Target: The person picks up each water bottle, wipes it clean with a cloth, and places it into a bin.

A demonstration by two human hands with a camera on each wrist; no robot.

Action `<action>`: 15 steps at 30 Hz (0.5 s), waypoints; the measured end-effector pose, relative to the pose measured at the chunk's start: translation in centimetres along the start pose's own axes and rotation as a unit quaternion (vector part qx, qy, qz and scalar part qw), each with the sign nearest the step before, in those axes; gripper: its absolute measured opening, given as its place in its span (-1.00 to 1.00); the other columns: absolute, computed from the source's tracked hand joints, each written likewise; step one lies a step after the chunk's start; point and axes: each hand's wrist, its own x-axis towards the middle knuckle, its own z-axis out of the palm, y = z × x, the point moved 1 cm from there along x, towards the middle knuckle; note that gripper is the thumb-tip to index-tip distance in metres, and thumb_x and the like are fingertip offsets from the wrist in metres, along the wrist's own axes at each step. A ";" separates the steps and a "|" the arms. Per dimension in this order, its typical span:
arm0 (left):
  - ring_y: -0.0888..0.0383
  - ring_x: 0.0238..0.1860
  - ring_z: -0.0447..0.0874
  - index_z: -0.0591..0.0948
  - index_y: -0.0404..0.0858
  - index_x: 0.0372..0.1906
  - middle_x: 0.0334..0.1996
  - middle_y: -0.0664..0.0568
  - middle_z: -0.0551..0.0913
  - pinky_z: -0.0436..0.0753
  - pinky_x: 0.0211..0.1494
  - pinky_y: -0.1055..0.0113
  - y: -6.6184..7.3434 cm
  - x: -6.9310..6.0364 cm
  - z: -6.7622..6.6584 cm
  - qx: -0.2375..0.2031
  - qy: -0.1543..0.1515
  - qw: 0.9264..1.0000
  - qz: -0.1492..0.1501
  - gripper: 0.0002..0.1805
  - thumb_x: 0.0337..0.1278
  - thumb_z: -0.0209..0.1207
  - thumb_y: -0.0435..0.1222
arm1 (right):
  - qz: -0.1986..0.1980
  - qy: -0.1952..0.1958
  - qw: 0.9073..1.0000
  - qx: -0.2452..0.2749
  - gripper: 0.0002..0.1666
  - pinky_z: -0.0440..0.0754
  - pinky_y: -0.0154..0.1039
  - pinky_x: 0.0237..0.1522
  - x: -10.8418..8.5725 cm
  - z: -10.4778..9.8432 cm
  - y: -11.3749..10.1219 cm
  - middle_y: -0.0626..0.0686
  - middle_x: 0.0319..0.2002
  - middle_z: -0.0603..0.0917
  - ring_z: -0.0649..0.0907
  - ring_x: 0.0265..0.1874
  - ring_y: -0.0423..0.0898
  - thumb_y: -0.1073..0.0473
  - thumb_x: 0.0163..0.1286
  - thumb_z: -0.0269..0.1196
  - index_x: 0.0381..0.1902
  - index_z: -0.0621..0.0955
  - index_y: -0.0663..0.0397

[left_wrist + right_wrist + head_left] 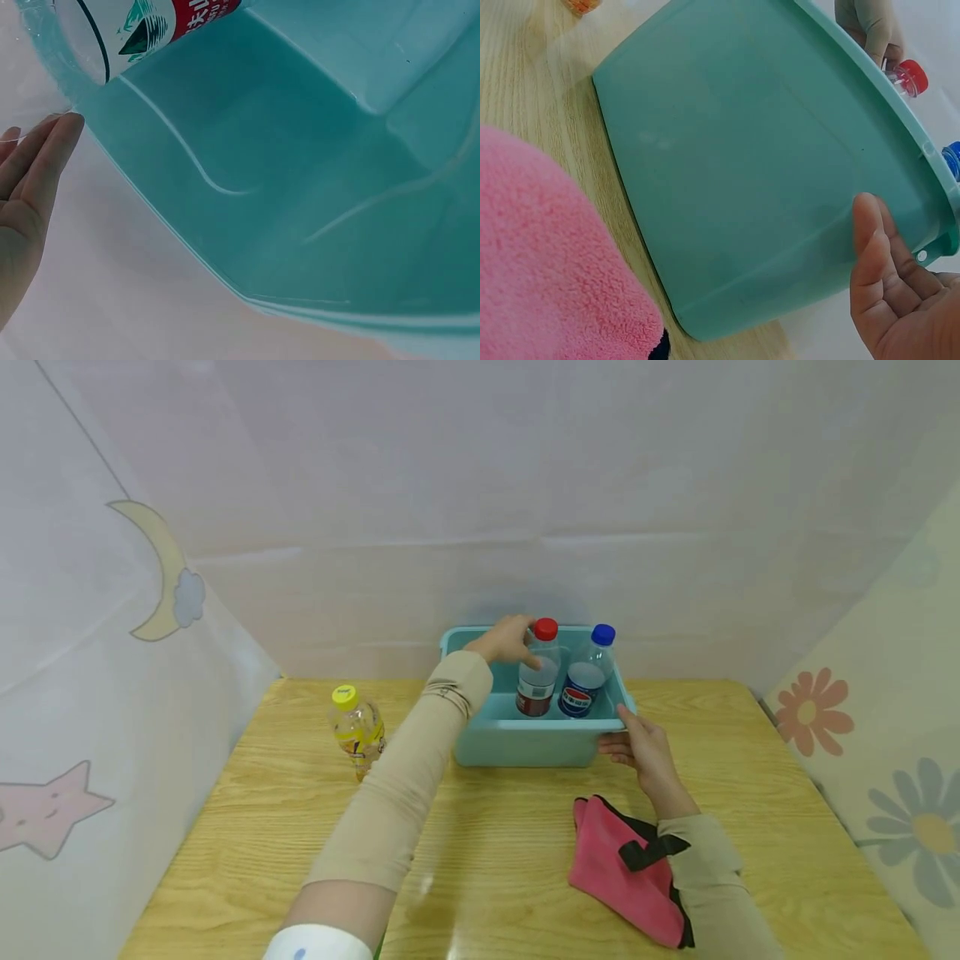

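Observation:
A clear water bottle with a red cap (537,681) stands upright in a teal plastic bin (525,745). My left hand (506,641) holds its upper part, thumb on the near side and fingers behind. Its red and white label (201,16) shows in the left wrist view. To its right in the bin leans a blue-capped Pepsi bottle (582,687), apart from both hands. With the thumb over the rim and fingers below it, my right hand (648,752) grips the bin's near right corner; those fingers (868,225) lie against its outer wall.
On the wooden table (247,827) left of the bin stands a yellow-capped drink bottle (358,731), partly behind my left sleeve. A pink cloth item with black trim (618,868) lies in front of the bin, beside my right forearm. A pale curtain (360,593) hangs behind.

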 end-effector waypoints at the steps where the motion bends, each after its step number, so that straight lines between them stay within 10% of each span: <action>1: 0.08 0.07 0.41 0.23 -0.28 0.27 0.07 -0.08 0.45 0.53 0.00 0.29 0.0 0.1 0.1 0.001 0.000 1.000 -0.003 -0.24 -0.04 0.32 -0.25 | 0.001 0.000 1.000 -0.001 -0.09 0.61 -0.38 -0.51 0.0 0.0 0.0 -0.09 -0.62 0.66 0.66 -0.59 -0.23 -0.25 0.32 0.01 0.27 0.17 0.44; 15: 0.11 -0.17 0.41 0.34 -0.27 0.09 -0.14 -0.01 0.46 0.50 -0.16 0.30 0.3 0.3 0.6 0.032 -0.013 0.999 -0.022 -0.40 -0.07 0.34 -0.24 | -0.001 0.004 1.000 -0.003 -0.12 0.59 -0.41 -0.53 -0.3 0.3 -0.1 -0.09 -0.61 0.66 0.66 -0.58 -0.23 -0.23 0.34 -0.01 0.24 0.19 0.46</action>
